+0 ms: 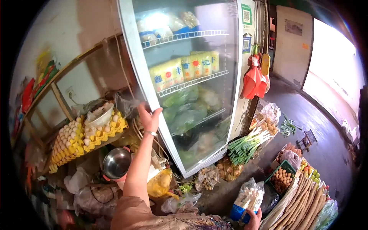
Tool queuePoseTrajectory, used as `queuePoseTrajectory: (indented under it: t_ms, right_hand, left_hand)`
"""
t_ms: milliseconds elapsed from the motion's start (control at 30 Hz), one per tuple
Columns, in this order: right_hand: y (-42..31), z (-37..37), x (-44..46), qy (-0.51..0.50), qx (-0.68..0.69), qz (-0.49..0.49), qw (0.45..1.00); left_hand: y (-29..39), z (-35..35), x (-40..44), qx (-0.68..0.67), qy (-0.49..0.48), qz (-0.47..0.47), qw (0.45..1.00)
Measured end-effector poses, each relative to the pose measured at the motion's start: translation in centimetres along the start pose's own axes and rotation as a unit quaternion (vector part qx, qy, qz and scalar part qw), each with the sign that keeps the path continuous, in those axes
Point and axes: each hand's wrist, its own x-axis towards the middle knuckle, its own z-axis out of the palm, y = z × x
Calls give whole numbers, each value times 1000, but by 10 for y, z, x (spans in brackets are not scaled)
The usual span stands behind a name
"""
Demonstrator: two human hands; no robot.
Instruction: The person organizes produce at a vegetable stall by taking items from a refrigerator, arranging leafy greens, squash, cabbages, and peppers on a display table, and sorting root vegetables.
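Observation:
My left hand (148, 118) is at the left edge of a tall refrigerator's glass door (184, 92), thumb on the white frame and fingers along its side. Low on the right, my right hand (253, 219) grips a clear and blue plastic bag of pale, slender food (249, 197) that looks like mushrooms. Similar blue-bottomed bags (168, 27) sit on the upper shelf behind the glass. Below them is a row of yellow printed packages (186, 69), and lower still are bagged green vegetables (188, 107).
Yellow trays of eggs (67, 143) stand at left, with a metal pot (117, 163) nearby. Green onions (245, 147) lie right of the refrigerator. A green crate of brown eggs (283, 178) and long brown roots (303, 201) fill the lower right. Red bags (255, 82) hang by the doorway.

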Motion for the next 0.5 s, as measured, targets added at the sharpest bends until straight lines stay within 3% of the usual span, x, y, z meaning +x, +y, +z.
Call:
queuePoseTrajectory:
  t_ms: [33,133,200,300,333,400,433,500]
  right_hand:
    - [-4,7,0,-7,11,-4,1000]
    - [-22,35,3,-185,26,-71,980]
    - [-49,61,-1,-268,15,-78,960]
    - [-74,93,-6,-346,-9,-91,934]
    - [-84,105,-12,-359,-25,-92,929]
    - [-107,122,-22,-425,-134,-124,886]
    - [-96,128,0,-432,-186,-278,837]
    - [-87,133,10,-409,-159,-301,847]
  left_hand:
    - [15,-4,-14,-8,-24,-9,1000]
    - [74,-23,-57,-57,-99,-4,993]
    - [98,-38,-86,-165,-191,-92,963]
    - [104,-53,-130,-361,-393,-110,839]
    - [105,-52,-143,-344,-466,-45,814]
    - [120,-53,-167,-341,-540,-45,769]
    - [132,-54,-177,-336,-575,-44,745]
    - [151,-54,-181,-353,-555,-60,751]
